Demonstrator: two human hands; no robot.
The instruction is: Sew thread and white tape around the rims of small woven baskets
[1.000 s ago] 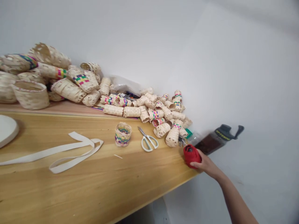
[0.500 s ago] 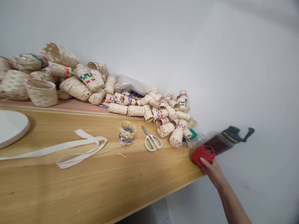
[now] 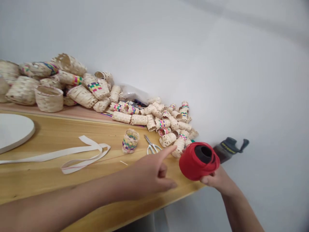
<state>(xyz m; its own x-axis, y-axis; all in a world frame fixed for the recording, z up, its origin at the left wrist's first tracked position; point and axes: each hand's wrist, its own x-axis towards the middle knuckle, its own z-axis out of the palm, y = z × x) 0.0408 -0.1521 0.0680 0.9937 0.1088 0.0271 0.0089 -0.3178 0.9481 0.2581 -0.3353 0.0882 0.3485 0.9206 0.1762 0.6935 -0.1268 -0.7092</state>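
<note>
My right hand (image 3: 218, 180) grips a red spool (image 3: 193, 166) with a dark hollow core, raised over the table's right end. Beside it, my left hand (image 3: 152, 174) reaches in from the left, index finger stretched towards the spool and thumb apart, holding nothing. White-handled scissors (image 3: 151, 146) lie just behind my left hand, which partly hides them. To their left stands a small woven basket (image 3: 130, 141) with coloured bands. A white ribbon (image 3: 84, 149) lies looped on the wooden table (image 3: 53, 183).
Many woven baskets (image 3: 49, 99) are heaped along the back against the wall. A dark bottle (image 3: 225, 149) stands behind my right hand. At the left edge is a white round board (image 3: 14, 132). The table's front edge runs diagonally below my hands.
My left hand has come into view from the left. The red spool, held in my right hand, has moved left and nearer, away from the bottle.
</note>
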